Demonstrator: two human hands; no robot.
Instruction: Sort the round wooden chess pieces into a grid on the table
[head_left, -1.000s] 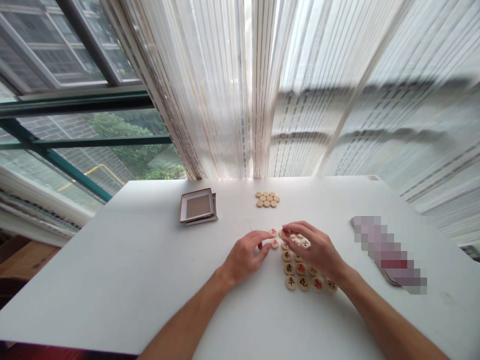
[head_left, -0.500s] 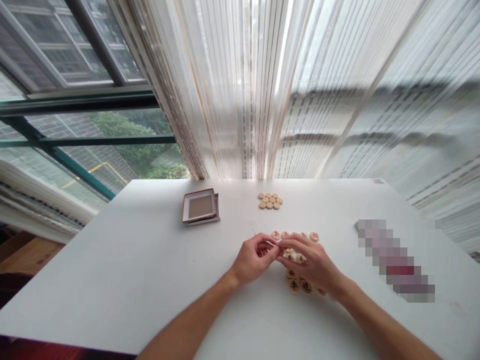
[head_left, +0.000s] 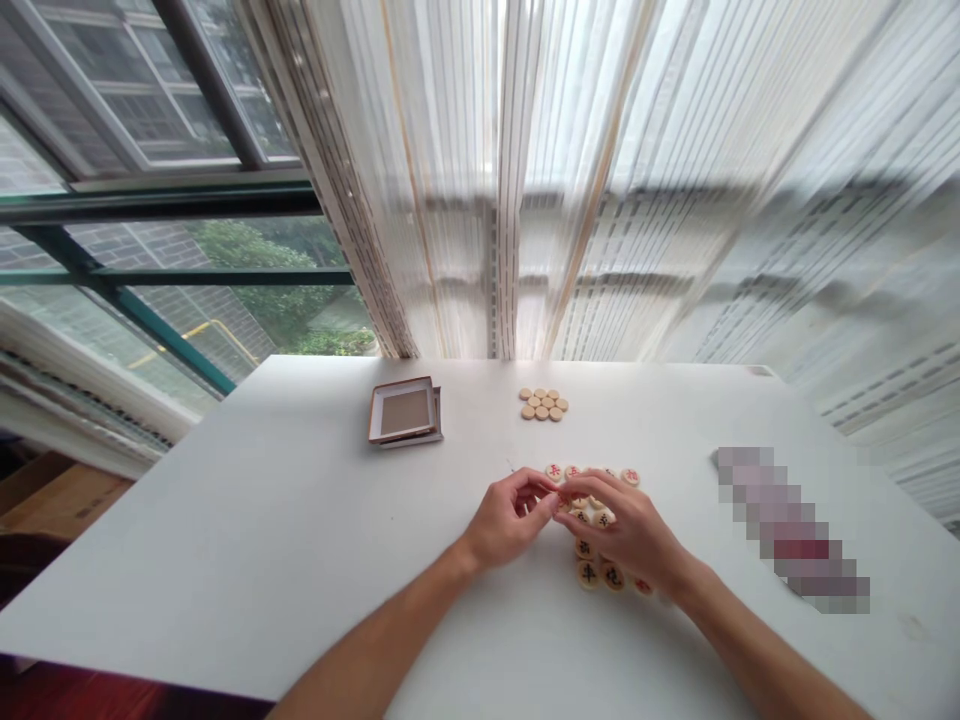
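My left hand point(head_left: 512, 518) and my right hand point(head_left: 631, 520) meet over the table, fingers curled and fingertips together. Between the fingertips is a round wooden Chinese chess piece point(head_left: 564, 504) with a red mark, partly covered by the fingers. Under and around my right hand lie several more pieces, with black or red characters facing up. A black-marked piece point(head_left: 588, 574) sits at the near left corner of this group, and a red-marked piece point(head_left: 553, 472) at its far left. My right hand hides part of the group.
Farther back, several plain-side-up discs point(head_left: 541, 404) lie in a tight cluster. An open shallow box point(head_left: 406, 411) stands at the back left of the white table point(head_left: 300, 540). A blurred-out long object point(head_left: 787, 530) lies on the right. Curtains point(head_left: 465, 200) hang behind the table.
The camera view has shifted slightly. My hands stay almost in place, and the red mark on the piece between my fingertips shows more now.
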